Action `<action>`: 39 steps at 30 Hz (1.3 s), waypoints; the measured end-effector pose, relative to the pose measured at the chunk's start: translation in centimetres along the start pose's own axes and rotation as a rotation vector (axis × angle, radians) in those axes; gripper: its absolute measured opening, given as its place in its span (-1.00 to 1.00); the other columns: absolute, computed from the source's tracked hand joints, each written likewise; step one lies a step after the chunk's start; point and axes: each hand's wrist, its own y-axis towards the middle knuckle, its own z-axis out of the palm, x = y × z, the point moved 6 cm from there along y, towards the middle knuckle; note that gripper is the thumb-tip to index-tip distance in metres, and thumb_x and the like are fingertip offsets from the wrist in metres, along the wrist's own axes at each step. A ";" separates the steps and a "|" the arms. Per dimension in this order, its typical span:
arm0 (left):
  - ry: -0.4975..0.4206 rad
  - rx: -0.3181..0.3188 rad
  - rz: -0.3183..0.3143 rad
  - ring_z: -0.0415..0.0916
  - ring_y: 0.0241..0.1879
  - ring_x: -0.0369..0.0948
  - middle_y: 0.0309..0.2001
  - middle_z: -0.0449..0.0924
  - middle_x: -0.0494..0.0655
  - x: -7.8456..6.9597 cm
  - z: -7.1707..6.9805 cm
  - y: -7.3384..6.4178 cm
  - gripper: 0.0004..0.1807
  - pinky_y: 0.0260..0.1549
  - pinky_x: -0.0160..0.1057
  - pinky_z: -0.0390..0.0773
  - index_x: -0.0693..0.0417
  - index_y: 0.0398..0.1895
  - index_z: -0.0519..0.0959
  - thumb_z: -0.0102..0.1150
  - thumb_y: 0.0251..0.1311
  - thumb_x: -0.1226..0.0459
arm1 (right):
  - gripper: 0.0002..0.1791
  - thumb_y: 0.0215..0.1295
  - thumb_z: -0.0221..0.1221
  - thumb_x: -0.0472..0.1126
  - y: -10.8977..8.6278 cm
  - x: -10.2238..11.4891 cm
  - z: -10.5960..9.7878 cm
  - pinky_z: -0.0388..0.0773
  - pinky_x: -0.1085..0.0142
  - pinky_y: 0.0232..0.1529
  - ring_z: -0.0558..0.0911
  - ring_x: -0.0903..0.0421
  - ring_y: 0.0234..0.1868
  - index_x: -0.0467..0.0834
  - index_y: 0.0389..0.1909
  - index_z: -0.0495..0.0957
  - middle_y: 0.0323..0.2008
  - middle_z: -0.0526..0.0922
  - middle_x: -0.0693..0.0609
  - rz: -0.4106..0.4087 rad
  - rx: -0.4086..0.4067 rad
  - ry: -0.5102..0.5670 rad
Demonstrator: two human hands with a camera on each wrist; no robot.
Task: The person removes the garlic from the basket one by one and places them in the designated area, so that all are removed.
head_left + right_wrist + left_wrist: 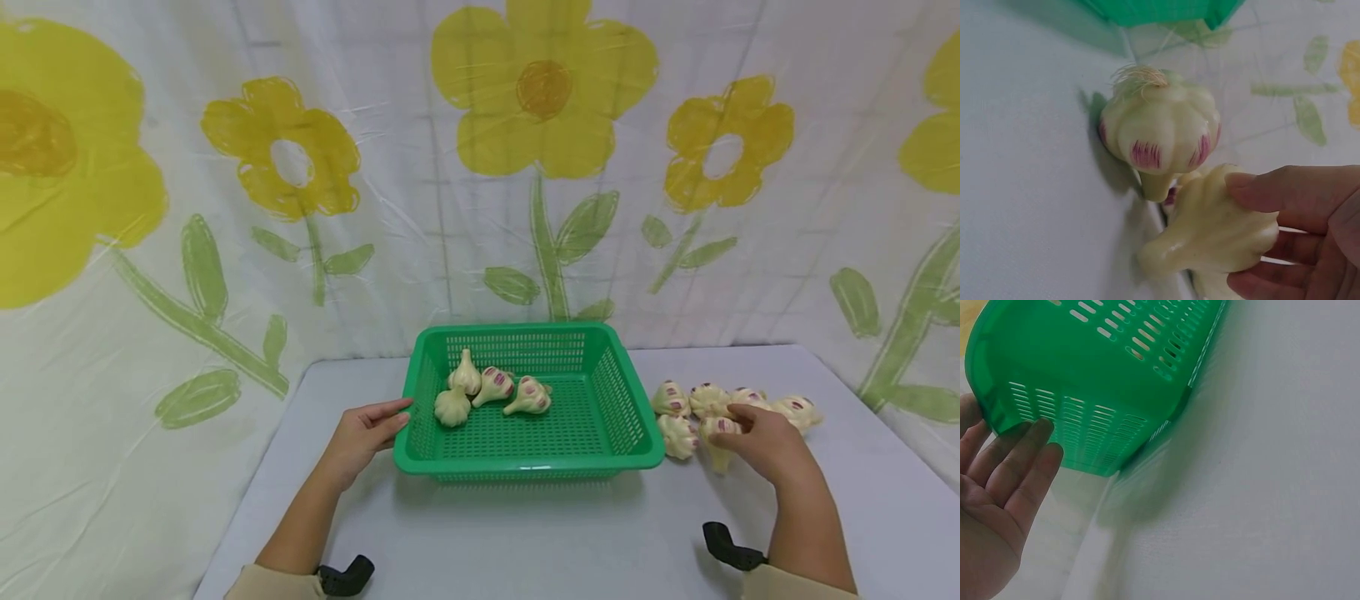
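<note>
My right hand pinches a garlic bulb between thumb and fingers, its stem pointing away from the palm. Another bulb with purple streaks sits right beside it on the table. At the basket's left side, my left hand touches the green plastic basket near its rim. In the left wrist view its fingers lie fairly straight against the slotted wall. Several garlic bulbs lie in the left half of the basket.
More garlic bulbs cluster on the white table right of the basket. A flower-printed curtain hangs behind the table. Black wrist mounts sit on both forearms.
</note>
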 end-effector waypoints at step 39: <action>0.018 -0.007 0.001 0.69 -0.10 -0.28 0.15 0.58 0.21 -0.1 0.1 0.0 -0.47 -0.13 -0.26 0.66 0.21 0.25 0.51 0.23 0.32 0.10 | -0.04 0.26 0.21 0.26 0.8 -0.1 0.8 0.49 -0.19 -0.01 0.44 -0.40 0.13 -0.46 0.34 0.24 0.17 0.39 -0.54 -0.009 -0.036 0.020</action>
